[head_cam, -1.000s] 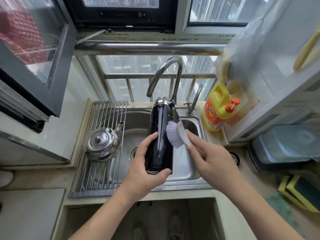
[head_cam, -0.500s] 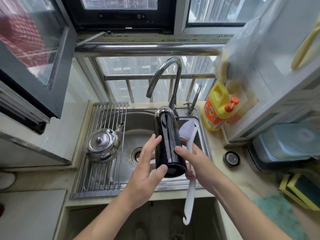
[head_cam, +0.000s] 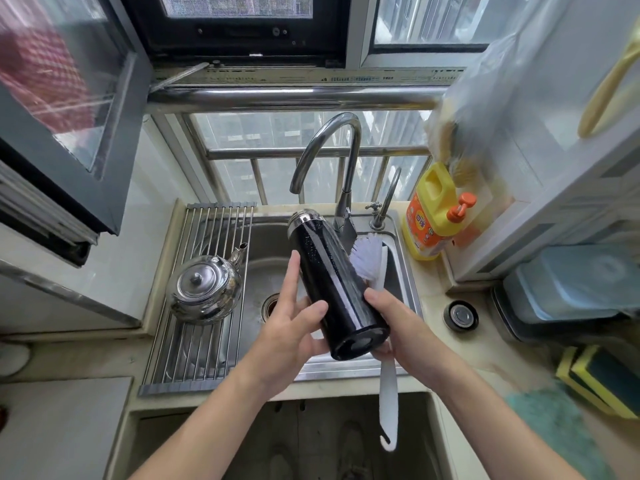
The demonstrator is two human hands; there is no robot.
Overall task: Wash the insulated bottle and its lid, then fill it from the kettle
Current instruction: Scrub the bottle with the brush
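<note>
- Head view: black cylindrical insulated bottle [head_cam: 337, 289] was held over the stainless steel sink [head_cam: 263, 244], tilted hard, with the silver mouth pointing away towards the curved chrome faucet [head_cam: 332, 133] and the base towards the camera.
- Change: a second ago it stood near upright. It then tipped over, and the mouth leaned further left and away.
- Left hand [head_cam: 287, 327]: went from a full wrap to a loose cradle, fingers mostly straight along the bottle's left side, thumb laid on the wall.
- Right hand [head_cam: 398, 327]: stopped scrubbing the side wall. It gripped the white long-handled plastic brush [head_cam: 369, 256] with the thumb on the bottle. The bristles sat against the bottle's far right side and the handle hung down past the sink edge.
- Read: the outside scrub looked paused while the bottle was turned to a fresh face or the base. Washing was still mid-way.
- No stream was visible from the faucet, so the rinse looked pending.
- Round black-and-silver cap [head_cam: 460, 316], probably the lid, lay untouched on the counter to the right of the sink.
- Shiny steel kettle [head_cam: 204, 287] sat on the roll-up wire rack [head_cam: 194, 355], well apart from the hands. Fill not started.
</note>
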